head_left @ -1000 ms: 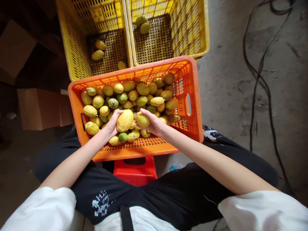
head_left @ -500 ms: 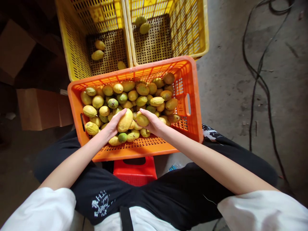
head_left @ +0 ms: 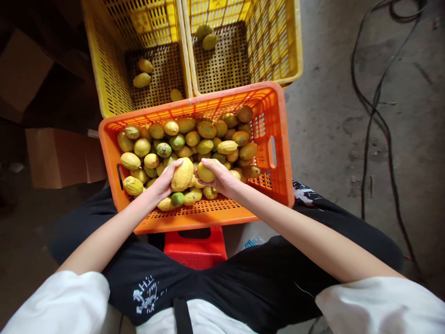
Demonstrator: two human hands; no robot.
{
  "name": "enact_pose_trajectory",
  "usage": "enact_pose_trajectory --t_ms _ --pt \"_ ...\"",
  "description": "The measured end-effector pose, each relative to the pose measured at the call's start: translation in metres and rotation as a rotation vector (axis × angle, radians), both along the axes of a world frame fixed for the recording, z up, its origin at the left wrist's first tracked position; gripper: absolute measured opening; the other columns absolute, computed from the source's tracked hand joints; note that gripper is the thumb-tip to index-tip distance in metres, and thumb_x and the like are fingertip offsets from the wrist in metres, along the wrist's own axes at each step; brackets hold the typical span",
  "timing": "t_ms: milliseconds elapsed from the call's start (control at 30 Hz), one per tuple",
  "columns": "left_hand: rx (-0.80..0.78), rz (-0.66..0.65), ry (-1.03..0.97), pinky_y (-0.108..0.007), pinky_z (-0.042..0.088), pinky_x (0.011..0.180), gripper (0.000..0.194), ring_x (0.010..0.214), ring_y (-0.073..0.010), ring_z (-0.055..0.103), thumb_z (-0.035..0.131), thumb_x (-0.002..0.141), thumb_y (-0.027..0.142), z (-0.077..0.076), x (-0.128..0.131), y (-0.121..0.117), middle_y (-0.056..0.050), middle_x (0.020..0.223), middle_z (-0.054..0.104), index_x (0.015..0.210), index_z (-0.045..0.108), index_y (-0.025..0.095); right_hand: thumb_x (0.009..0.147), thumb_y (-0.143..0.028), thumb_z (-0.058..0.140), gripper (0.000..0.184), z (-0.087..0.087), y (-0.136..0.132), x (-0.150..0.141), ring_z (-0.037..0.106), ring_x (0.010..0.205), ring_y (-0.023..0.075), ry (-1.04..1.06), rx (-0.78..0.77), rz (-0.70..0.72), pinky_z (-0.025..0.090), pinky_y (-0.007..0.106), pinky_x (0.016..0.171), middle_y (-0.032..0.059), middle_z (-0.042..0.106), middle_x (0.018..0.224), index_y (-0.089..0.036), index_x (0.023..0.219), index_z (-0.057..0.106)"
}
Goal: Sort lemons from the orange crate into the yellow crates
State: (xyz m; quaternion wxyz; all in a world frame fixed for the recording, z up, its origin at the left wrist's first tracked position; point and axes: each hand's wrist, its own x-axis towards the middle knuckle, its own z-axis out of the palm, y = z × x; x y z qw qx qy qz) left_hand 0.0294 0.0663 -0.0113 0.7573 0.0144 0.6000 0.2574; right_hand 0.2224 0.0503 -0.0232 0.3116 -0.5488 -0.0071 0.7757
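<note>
My left hand (head_left: 166,180) is closed round a large yellow lemon (head_left: 182,175), thumb along its top. Close by on the right, my right hand (head_left: 221,177) grips a smaller yellow lemon (head_left: 206,171). Both are held over an orange plastic crate (head_left: 198,221), a small gap between the two fruits. Many more lemons fill the crate's floor, mostly yellow with some greenish ones. A small green fruit (head_left: 177,199) lies just below the left hand's lemon. The fingers' undersides are hidden behind the held fruit.
Beyond the orange crate stand a left yellow crate (head_left: 93,60) and a right yellow crate (head_left: 298,46), each with a few lemons at the bottom. A red plastic stool (head_left: 194,255) sits between my legs. Cardboard boxes (head_left: 57,157) are on the left; a black cable (head_left: 377,106) lies on the floor at right.
The lemon in my right hand has turned slightly within the fingers. Both hands stay in nearly the same place, each with its lemon.
</note>
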Motion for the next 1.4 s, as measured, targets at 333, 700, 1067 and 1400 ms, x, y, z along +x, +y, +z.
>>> enact_pose_trajectory --t_ms 333,700,1067,1400 --pt "-0.063 0.107 -0.031 -0.042 0.075 0.076 0.044 0.089 -0.0352 0.09 0.06 0.108 0.043 0.001 -0.002 0.007 -0.016 0.097 0.089 0.133 0.079 0.011 0.091 -0.029 0.081 0.016 0.007 0.006 0.0 0.081 0.08 0.0223 0.051 -0.05 -0.053 0.073 0.035 0.078 -0.0007 0.076 0.084 -0.026 0.1 0.068" --pt "-0.071 0.079 0.011 -0.041 0.073 0.082 0.018 0.093 -0.0315 0.086 0.075 0.111 0.034 0.012 -0.001 0.007 -0.012 0.094 0.085 0.114 0.075 0.016 0.097 -0.04 0.084 0.021 0.001 0.006 0.004 0.08 0.077 0.0236 0.067 -0.104 -0.082 0.071 0.033 0.068 0.0021 0.078 0.082 -0.027 0.098 0.068" --pt "-0.126 -0.018 0.115 -0.028 0.064 0.062 0.014 0.062 -0.0185 0.07 0.083 0.102 0.029 -0.002 -0.004 0.005 -0.005 0.079 0.076 0.099 0.074 0.018 0.117 -0.054 0.058 0.037 0.013 0.021 0.013 0.075 0.064 0.0231 0.088 -0.307 -0.215 0.064 0.029 0.052 0.0084 0.078 0.076 -0.021 0.105 0.071" --pt "-0.051 -0.041 0.095 -0.03 0.065 0.075 0.012 0.076 -0.0217 0.077 0.08 0.104 0.028 -0.007 -0.002 0.0 -0.009 0.09 0.082 0.102 0.079 0.016 0.111 -0.044 0.056 0.021 0.028 0.093 0.048 0.076 0.08 0.022 0.019 -0.068 -0.588 0.068 0.028 0.058 0.0075 0.077 0.096 -0.026 0.114 0.066"
